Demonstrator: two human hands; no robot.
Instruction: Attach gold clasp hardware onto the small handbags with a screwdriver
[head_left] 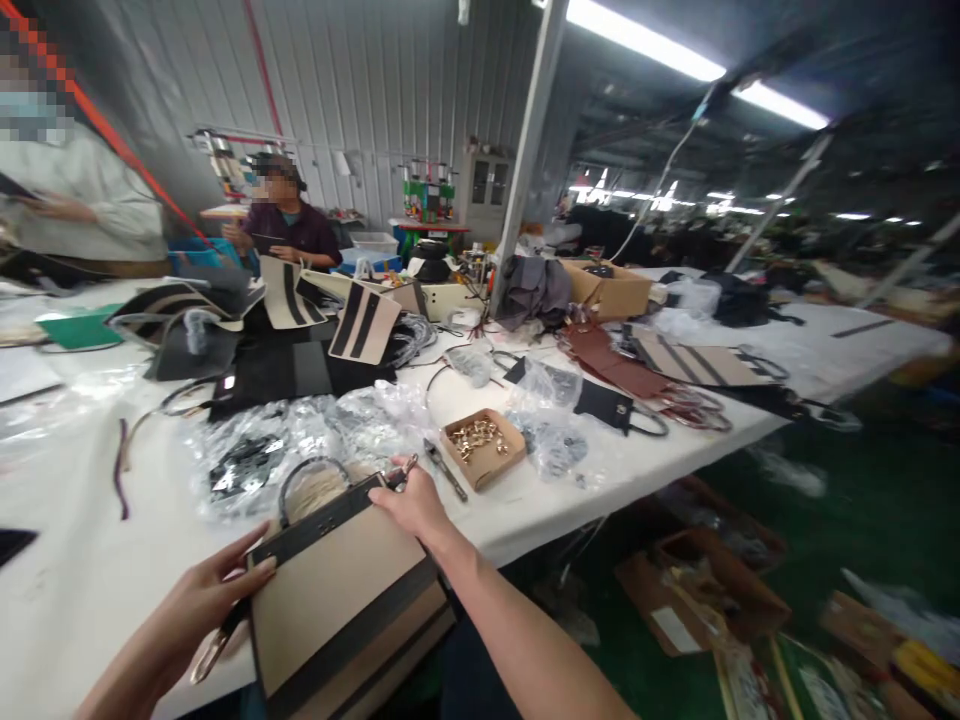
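A beige and black striped handbag [337, 580] leans at the table's front edge, tilted toward me, with a wrapped loop handle [311, 468] arching from its top. My left hand [206, 585] is closed on the bag's upper left side, thumb on the front face. A gold metal clasp [214, 650] hangs just below that hand. At the upper right corner my right hand [412, 505] grips the bag, its thumb on the dark top band. Another gold clasp [409, 464] sticks up beside its fingers. Both hands' fingertips are partly hidden behind the bag.
Ahead lie a cardboard tray [504, 470] of small gold hardware, a dark pen-like tool [445, 470] and crumpled clear plastic [277, 450]. More striped bag pieces [365, 322] are heaped behind. A metal post [529, 150] rises beyond. Two people sit or stand across the table; boxes [705, 590] lie on the floor.
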